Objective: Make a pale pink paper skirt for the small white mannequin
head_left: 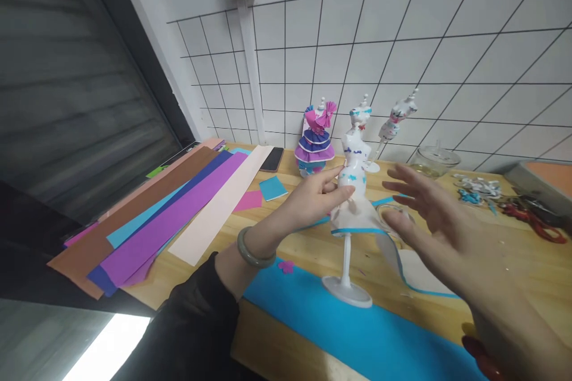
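A small white mannequin (pixel 356 152) with blue stickers stands upright on a round white base. Round its waist sits a cream paper strip (pixel 357 217) edged in blue, whose free end trails to the right across the table. My left hand (pixel 318 195) pinches the strip against the mannequin's waist from the left, thumb in front. To the right of the mannequin, my right hand (pixel 429 220) is raised with its fingers spread, holding nothing; it is slightly blurred. Under the base lies a wide blue paper strip (pixel 313 309) with a pink flower (pixel 286 266) on it.
Behind are a mannequin in a ruffled paper dress (pixel 315 143) and a tilted bare one (pixel 395 119). Long coloured paper strips (pixel 179 214) lie left, near a dark phone (pixel 272 159). At right are a glass bowl (pixel 435 159), small clips (pixel 480 187) and red-handled scissors (pixel 543 229).
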The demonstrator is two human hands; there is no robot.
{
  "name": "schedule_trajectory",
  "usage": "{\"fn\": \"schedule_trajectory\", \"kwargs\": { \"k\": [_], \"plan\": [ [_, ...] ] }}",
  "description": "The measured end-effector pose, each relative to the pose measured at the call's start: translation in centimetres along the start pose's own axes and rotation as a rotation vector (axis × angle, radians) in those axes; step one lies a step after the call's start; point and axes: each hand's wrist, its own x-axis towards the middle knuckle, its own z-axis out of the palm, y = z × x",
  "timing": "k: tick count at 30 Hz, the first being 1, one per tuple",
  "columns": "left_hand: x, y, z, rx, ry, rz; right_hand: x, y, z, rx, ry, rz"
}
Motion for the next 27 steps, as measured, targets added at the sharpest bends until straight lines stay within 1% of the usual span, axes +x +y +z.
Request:
{"fn": "schedule_trajectory", "kwargs": {
  "k": [3,5,8,10,12,15,18,20,23,24,25,26,27],
  "plan": [
    [0.1,0.2,-0.3,-0.035,0.025,-0.072,-0.3,-0.6,0.6,-0.228,-0.035,-0.388],
    [0.1,0.4,-0.4,-0.038,0.053,-0.084,-0.3,-0.5,1.2,-0.368,-0.007,-0.557],
    [0.0,0.4,-0.3,-0.027,0.051,-0.065,-0.4,0.1,1.9,-0.493,0.067,-0.704],
    [0.1,0.2,-0.3,-0.019,0.038,-0.058,-0.5,0.3,2.2,-0.536,0.08,-0.784],
    [0.2,0.0,-0.4,-0.017,0.031,-0.061,-0.8,0.2,2.3,-0.558,0.08,-0.827],
    [0.4,-0.3,-0.7,-0.02,0.032,-0.068,-1.3,-0.6,2.7,-0.548,0.053,-0.808],
    [0.5,-0.5,-0.8,-0.019,0.03,-0.059,-1.5,-1.3,3.2,-0.518,-0.011,-0.795],
    [0.4,-0.5,-0.8,-0.024,0.021,-0.042,-1.5,-1.5,3.4,-0.485,-0.019,-0.78],
    [0.3,-0.3,-0.8,-0.032,0.012,-0.021,-1.4,-1.6,3.1,-0.355,-0.054,-0.742],
    [0.2,-0.3,-0.9,-0.028,0.011,-0.02,-1.3,-1.6,2.9,-0.28,-0.06,-0.705],
    [0.2,-0.1,-1.0,-0.023,0.009,-0.02,-1.2,-1.6,2.7,-0.195,-0.053,-0.636],
    [0.2,-0.1,-1.0,-0.019,0.006,-0.021,-1.1,-1.5,2.5,-0.109,-0.023,-0.525],
    [0.1,0.0,-1.1,-0.021,-0.002,-0.02,-0.9,-1.4,2.3,-0.033,0.023,-0.373]
  ]
}}
